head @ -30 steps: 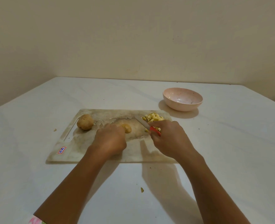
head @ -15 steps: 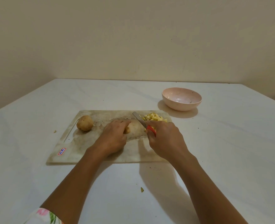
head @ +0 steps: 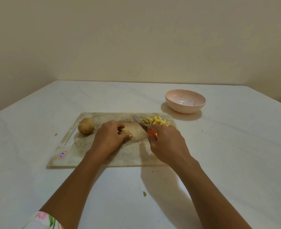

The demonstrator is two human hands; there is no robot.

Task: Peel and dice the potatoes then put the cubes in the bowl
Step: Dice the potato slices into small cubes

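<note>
Left hand [head: 109, 139]: just left of the frame's centre, on the cutting board; fingers curled over a small potato piece [head: 124, 132], thumb and fingertips holding it down against the board.
Right hand [head: 167, 144]: just right of centre; fingers wrapped tight round the red handle of a knife [head: 144, 128], only a sliver of red showing by the thumb.
Knife: blade slants up and to the left from the right hand, its tip near the board's far edge, between the potato piece and the diced pile; whether the edge touches the board cannot be told.
Diced potato [head: 157, 121]: a heap of pale yellow cubes on the board's upper right corner, just beside the blade and just above the right hand.
Whole potato [head: 86, 125]: unpeeled, brown, on the board's upper left corner, apart from the left hand.
Cutting board [head: 90, 156]: pale, stained, in the middle of the frame, with a small red and blue label near its lower left corner.
Bowl [head: 185, 101]: pink, upright, on the table to the upper right of the board, near it but not touching; no cubes inside.
Table [head: 37, 179]: white; a small scrap [head: 144, 194] lies on it below the board, between the forearms.
</note>
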